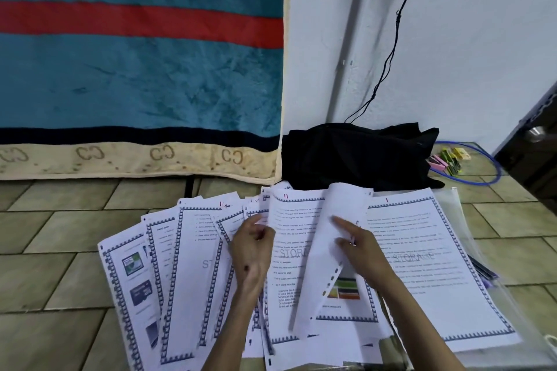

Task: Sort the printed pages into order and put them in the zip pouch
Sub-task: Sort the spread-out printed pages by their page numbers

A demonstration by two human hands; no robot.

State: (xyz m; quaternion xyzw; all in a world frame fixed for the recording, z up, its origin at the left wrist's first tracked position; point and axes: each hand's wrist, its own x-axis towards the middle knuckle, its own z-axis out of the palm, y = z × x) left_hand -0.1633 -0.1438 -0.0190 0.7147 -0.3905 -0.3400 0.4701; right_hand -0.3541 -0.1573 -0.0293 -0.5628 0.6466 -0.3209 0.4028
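I sat on the tan tiled floor (69,253) with the white printed pages with blue patterned borders (193,274) spread in a fan in front of me, so that I could see the red numbers at their tops. My left hand (251,250) rested on the middle of the fan, fingers bent, and I think it pinched the edge of a page, but that part was blurry. It kept the pile from sliding.

My right hand (360,250) held one curled white sheet (319,265) with the pointing finger out straight and the other fingers tucked around the paper. I held the sheet up on its edge to look at the page with red number 11 (289,247) under it. The sheet's long side ran from 6 o'clock up to 12 o'clock, with its punched holes along the lower edge.

The page with red number 1 (428,265) lay flat at 3 o'clock, its top pointing to 12 o'clock. It sat on the clear plastic zip pouch (461,220), ready as the start of the sorted pile. A black cloth bag (358,153) sat at 12 o'clock, just past the pages.
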